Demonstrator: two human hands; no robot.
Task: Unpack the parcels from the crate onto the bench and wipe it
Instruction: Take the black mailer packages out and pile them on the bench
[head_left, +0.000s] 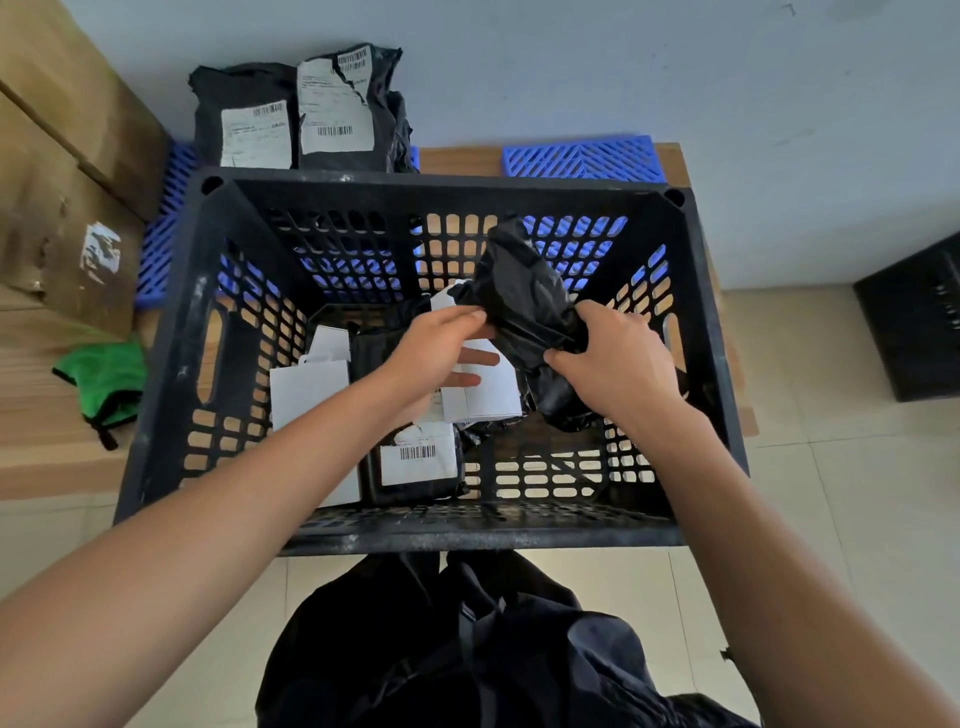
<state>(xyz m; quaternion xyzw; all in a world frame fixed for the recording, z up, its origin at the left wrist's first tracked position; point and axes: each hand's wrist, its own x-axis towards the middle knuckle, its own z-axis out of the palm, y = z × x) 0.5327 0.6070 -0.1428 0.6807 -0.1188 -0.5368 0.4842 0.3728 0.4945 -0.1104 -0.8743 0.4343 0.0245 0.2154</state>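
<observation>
both hands on one crumpled black parcel (524, 301), held up inside the crate (441, 535), above the stuff on its floor. right hand (615, 358) has fingers curled round the parcel's lower end, firm grip. left hand (441, 345) pinches its near edge w/ thumb + upper fingers; the lower fingers stick out straighter over a white package (483, 387) below, can't tell if they touch it.

crate sits on the wooden bench (457, 158), over blue slatted mats (582, 158). still inside: white box (306, 389) at left, black parcel w/ barcode label (415, 462) near the front wall, the white package, more black wrap under the hands. count is unclear, they overlap.

already out: two black labelled parcels (296, 109) standing against the wall behind the crate.

so approx partway thru unpacking imo: two out, one in hand, several left. wiping looks not begun. green cloth (104, 379) lies on the bench left of the crate, untouched, prob for that step. cardboard boxes (62, 156) stacked far left.
</observation>
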